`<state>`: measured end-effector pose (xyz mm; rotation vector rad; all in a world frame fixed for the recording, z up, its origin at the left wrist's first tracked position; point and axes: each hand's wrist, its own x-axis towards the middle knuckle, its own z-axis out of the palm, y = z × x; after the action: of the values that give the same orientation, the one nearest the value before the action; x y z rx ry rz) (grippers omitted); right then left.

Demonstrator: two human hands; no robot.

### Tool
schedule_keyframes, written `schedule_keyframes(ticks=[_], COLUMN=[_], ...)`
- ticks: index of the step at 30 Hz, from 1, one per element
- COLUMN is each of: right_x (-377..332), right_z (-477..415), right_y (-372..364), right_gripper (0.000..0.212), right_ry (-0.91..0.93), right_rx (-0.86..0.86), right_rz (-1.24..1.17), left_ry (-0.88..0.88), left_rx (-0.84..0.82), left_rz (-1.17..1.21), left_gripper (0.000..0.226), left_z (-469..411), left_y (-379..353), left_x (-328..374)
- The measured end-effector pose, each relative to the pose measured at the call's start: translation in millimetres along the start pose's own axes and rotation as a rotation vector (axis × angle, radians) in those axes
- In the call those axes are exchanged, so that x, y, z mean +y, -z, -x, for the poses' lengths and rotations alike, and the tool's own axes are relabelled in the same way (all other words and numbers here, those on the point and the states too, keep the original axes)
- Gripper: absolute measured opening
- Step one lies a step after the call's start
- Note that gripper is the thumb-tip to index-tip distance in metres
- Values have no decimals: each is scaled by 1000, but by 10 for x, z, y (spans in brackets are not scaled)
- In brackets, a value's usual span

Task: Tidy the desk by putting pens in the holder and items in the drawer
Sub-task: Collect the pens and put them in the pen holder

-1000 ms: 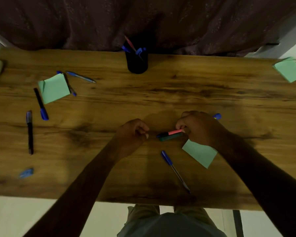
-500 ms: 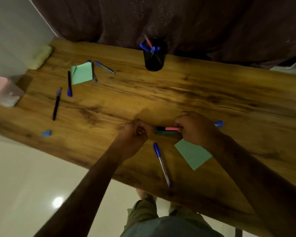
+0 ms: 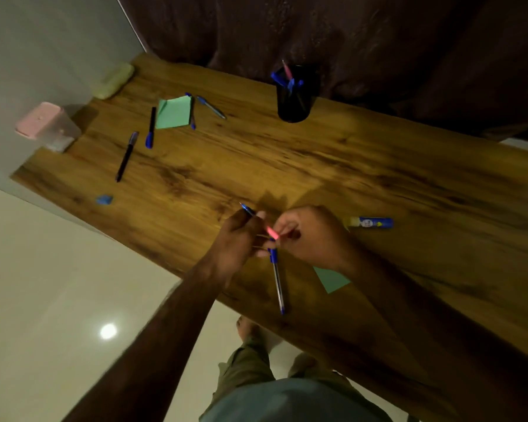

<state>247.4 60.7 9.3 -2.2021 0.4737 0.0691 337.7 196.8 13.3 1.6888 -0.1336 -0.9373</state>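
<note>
My left hand [image 3: 237,239] grips a blue pen [image 3: 247,209] whose tip sticks out above the knuckles. Close beside it my right hand [image 3: 310,236] holds a pink pen [image 3: 272,233] between the fingers, lifted off the wood. Below both hands a clear pen with a blue cap [image 3: 277,278] lies on the desk [image 3: 363,166]. The black pen holder [image 3: 294,97] stands at the back edge with several pens in it. At the far left lie two black pens [image 3: 126,156] [image 3: 150,127] and two blue pens [image 3: 211,107] [image 3: 192,112].
A glue stick [image 3: 371,222] lies right of my right hand. Green paper notes lie at the far left [image 3: 174,112] and under my right wrist [image 3: 331,280]. A blue eraser [image 3: 105,199], a pink-lidded box [image 3: 45,126] and a yellow-green case [image 3: 113,80] sit near the left end.
My right hand lifted the pink pen off the desk. My left hand now shows a blue pen in its grip. The view swung left and tilted, revealing the glue stick.
</note>
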Motion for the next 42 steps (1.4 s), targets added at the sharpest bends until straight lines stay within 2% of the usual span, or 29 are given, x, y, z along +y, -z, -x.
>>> schedule_keyframes(ticks=[3, 5, 8, 12, 15, 19, 24, 28, 34, 38, 42], right_x=[15, 34, 1, -76, -120, -207, -442, -772, -1244, -1544, -1787], right_z=[50, 87, 156, 249, 260, 208, 112, -19, -327, -563, -842], right_y=[-120, -204, -365, -562, -607, -570, -617, -773, -1127, -1346, -1537], right_gripper=[15, 18, 33, 50, 59, 55, 46, 49, 50, 50, 48], right_ry=[-31, -76, -73, -69, -119, -210, -162, -147, -166, -120, -81], right_rx=[8, -20, -15, -5, -17, -25, 9, 4, -27, -52, -52], right_rz=[-13, 69, 217, 391, 404, 309, 109, -104, -264, -266, -248], left_ry=[56, 76, 122, 204, 193, 178, 219, 105, 59, 52, -25], left_rx=[67, 96, 117, 94, 72, 59, 41, 49, -30, -127, -102], left_rz=[19, -39, -106, -157, -171, -126, 43, 66, 51, -5, -55], left_gripper=[16, 18, 20, 12, 12, 17, 19, 18, 16, 16, 17], left_z=[12, 34, 103, 232, 302, 360, 288, 209, 123, 61, -21], left_y=[25, 110, 244, 322, 369, 440, 572, 794, 1422, 1882, 2299], left_x=[-29, -67, -145, -269, -329, -325, -215, -174, -51, 12, 74])
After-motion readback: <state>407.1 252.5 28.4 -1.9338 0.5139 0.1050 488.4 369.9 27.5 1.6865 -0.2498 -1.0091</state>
